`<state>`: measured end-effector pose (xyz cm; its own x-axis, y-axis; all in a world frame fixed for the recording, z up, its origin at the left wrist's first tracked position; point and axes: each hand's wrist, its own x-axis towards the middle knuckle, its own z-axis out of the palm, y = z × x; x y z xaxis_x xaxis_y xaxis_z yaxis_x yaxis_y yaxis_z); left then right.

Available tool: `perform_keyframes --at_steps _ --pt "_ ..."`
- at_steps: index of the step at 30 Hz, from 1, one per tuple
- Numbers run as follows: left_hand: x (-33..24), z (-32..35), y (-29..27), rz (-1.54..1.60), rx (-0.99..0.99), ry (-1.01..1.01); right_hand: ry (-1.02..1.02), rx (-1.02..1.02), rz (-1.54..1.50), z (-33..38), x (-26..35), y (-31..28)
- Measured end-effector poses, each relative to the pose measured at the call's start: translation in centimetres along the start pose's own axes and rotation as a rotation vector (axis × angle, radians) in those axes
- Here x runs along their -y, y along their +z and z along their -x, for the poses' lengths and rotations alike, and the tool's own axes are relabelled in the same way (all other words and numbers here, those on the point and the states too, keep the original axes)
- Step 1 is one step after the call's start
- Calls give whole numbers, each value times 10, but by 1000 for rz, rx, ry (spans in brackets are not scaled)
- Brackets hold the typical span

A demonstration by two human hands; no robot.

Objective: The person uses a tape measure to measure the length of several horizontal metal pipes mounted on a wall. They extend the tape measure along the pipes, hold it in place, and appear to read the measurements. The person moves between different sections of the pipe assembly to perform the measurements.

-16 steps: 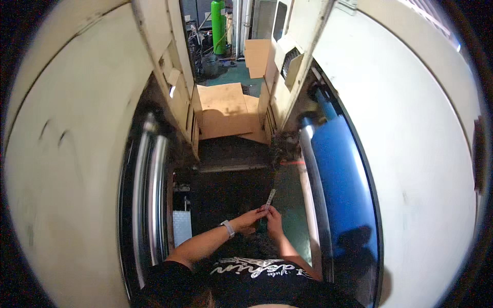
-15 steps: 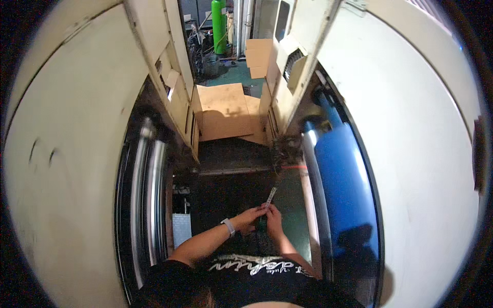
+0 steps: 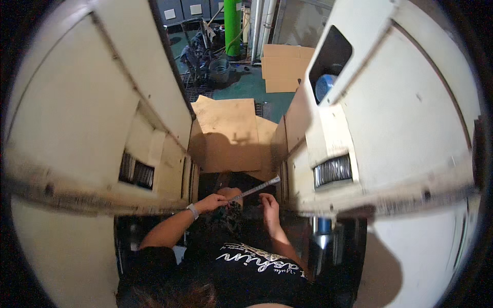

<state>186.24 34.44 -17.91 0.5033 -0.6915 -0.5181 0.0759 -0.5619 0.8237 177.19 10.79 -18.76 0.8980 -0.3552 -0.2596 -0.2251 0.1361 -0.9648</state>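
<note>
Since the earlier frame, our view had swung: the cream machine housings on both sides had closed in around us, and the blue roller that lay at our right was mostly out of sight. Both hands had risen from low near our body to chest height in the narrow gap.

We held a long, thin metal strip (image 3: 255, 188), pale grey and tilted, its upper end pointing right toward the right housing (image 3: 390, 128). Our left hand (image 3: 213, 203) was closed around the strip's lower end, with a pale wristband (image 3: 192, 210) on that wrist. Our right hand (image 3: 268, 203) sat just below the strip's middle, fingers curled narrow; we could not tell whether it touched the strip.

Surroundings:
- The left housing (image 3: 82, 118) carried a slotted vent (image 3: 136, 173); the right housing carried a similar ribbed vent (image 3: 333, 170). Both crowded the gap.
- Flat cardboard sheets (image 3: 228, 133) covered the floor directly ahead, beyond the hands.
- More cardboard (image 3: 282, 66) leaned farther off on the green floor (image 3: 246, 92).
- A green cylinder (image 3: 232, 25) stood upright at the far end, with a grey bucket (image 3: 220, 69) and dark clutter near it.
- A blue round part (image 3: 324, 86) showed in a dark opening of the right housing.
</note>
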Motion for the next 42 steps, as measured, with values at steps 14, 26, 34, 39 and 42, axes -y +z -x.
perform_keyframes --at_steps 14,26,34,39,42 --pt "7 -417 -413 329 -521 -158 455 162 -108 -425 36 149" --pt "109 -435 -693 923 -1028 -141 700 728 191 -813 94 295" --pt "122 -369 -738 1605 -1436 41 564 870 302 -957 158 478" --pt "246 -345 -771 1637 -1575 56 628 1175 612 -994 87 604" --pt "255 -311 -854 1575 -1703 -57 486 1373 682 -1020 73 682"
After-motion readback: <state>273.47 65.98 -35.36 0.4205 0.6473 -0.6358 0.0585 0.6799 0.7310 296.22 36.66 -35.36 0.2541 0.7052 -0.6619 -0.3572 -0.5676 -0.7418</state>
